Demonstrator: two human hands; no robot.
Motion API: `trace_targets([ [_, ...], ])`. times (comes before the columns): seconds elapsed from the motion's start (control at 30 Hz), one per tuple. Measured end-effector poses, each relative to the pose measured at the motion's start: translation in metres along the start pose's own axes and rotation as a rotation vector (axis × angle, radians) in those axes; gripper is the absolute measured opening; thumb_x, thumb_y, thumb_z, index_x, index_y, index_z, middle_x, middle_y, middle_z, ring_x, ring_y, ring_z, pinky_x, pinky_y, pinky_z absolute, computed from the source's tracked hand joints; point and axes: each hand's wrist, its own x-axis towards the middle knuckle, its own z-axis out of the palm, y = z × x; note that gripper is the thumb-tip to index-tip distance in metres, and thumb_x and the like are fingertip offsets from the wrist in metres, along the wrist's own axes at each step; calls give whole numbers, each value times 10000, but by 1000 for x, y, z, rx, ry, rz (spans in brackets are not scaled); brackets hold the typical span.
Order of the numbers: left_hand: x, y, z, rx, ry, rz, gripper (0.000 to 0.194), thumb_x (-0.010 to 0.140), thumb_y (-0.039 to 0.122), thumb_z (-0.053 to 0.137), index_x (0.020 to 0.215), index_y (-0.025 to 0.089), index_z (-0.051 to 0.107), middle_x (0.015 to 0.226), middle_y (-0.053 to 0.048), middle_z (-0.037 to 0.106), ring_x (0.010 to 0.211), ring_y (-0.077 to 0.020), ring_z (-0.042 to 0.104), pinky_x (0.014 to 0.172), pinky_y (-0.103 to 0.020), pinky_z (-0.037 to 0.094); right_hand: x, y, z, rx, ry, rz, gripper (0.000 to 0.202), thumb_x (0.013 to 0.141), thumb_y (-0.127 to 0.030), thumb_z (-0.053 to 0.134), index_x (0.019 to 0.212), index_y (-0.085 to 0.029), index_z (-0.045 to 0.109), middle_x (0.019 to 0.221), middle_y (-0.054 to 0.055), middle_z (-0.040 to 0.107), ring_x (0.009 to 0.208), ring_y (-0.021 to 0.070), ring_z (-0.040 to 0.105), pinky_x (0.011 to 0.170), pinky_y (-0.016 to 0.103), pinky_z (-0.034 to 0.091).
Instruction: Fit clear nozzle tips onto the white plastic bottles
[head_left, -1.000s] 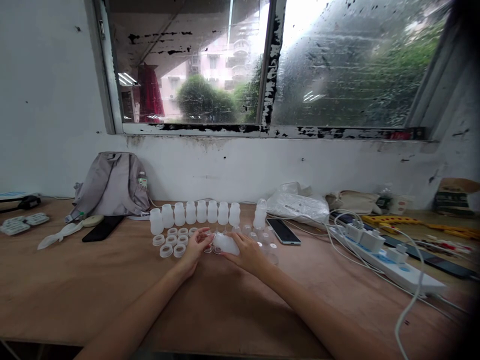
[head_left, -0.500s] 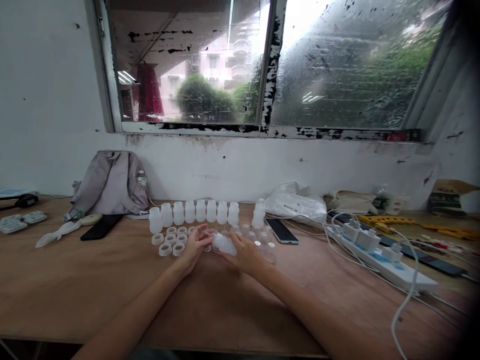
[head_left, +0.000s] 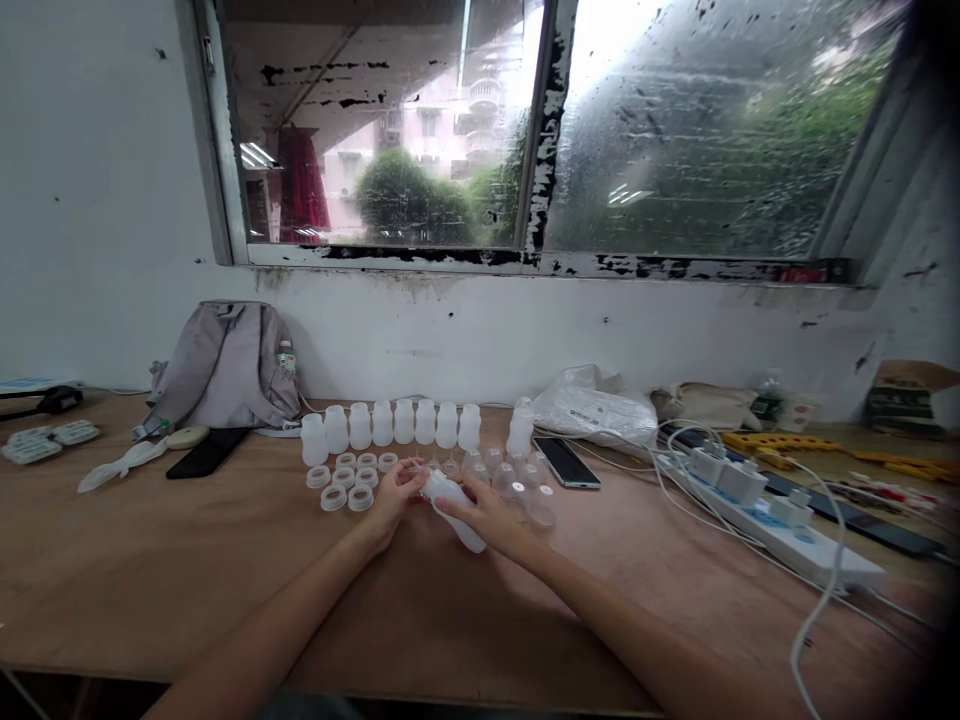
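Note:
A white translucent bottle lies tilted between both hands, its base toward the lower right. My right hand is closed round its body from above. At the bottle's upper left end, my left hand pinches with fingers together; the small part there is too blurred to make out. Several white bottles stand in a row behind, and one capped bottle is apart at the right. White rings lie left of my left hand. Clear domed caps sit beyond and beside my right hand.
A grey backpack leans on the wall at the left, with a black phone before it. Another phone lies behind the caps. Plastic wrap and a power strip with looping cables are on the right.
The bottle has swung so that its base points down and right, nearer the table's front. Both hands remain on it. The view has shifted slightly.

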Motion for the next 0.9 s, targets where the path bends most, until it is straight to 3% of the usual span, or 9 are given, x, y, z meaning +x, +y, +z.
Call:
trace_targets([
  [0.13, -2, -1, 1, 89, -91, -40, 367, 685, 452, 620, 835, 117, 615, 813, -60, 622, 727, -145, 558, 656, -242, 427, -3, 5, 8, -134, 120, -91, 352, 730, -432, 560, 994, -202, 523, 866, 43, 627, 768, 201, 577, 683, 309, 418],
  [0.37, -4, 4, -1, 231, -115, 92, 334, 702, 435, 609, 772, 110, 648, 728, -39, 622, 689, -138, 536, 652, -242, 409, -1, 6, 2, 92, -11, -23, 352, 747, -436, 541, 991, -182, 531, 840, 30, 617, 742, 170, 568, 645, 279, 435],
  [0.5, -5, 2, 3, 165, -98, 140, 364, 720, 438, 591, 901, 124, 628, 833, -54, 630, 760, -157, 549, 681, -250, 417, -1, 2, 2, 149, -22, -8, 384, 731, -450, 558, 1001, -185, 495, 886, 34, 591, 798, 175, 554, 692, 295, 440],
  [0.63, -8, 0, 9, 103, -130, 163, 437, 687, 402, 643, 1033, 143, 582, 987, -85, 617, 909, -202, 547, 799, -295, 408, -2, -2, 6, 192, 6, -48, 324, 817, -459, 422, 1018, -206, 442, 895, 37, 568, 805, 158, 543, 698, 284, 449],
  [0.8, -10, 1, 9, 165, -113, 190, 353, 703, 370, 633, 973, 144, 596, 994, -78, 620, 954, -224, 537, 840, -319, 399, 10, 3, -19, -69, -4, -162, 338, 868, -425, 305, 884, -185, 542, 816, 39, 586, 765, 154, 547, 681, 268, 426],
  [0.9, -9, 0, 9, 184, -87, 222, 368, 705, 365, 631, 999, 152, 574, 1025, -76, 603, 981, -223, 525, 854, -315, 394, 18, 14, -54, -452, 90, 12, 265, 795, -403, 469, 791, -168, 591, 641, 23, 582, 613, 155, 543, 580, 251, 382],
])
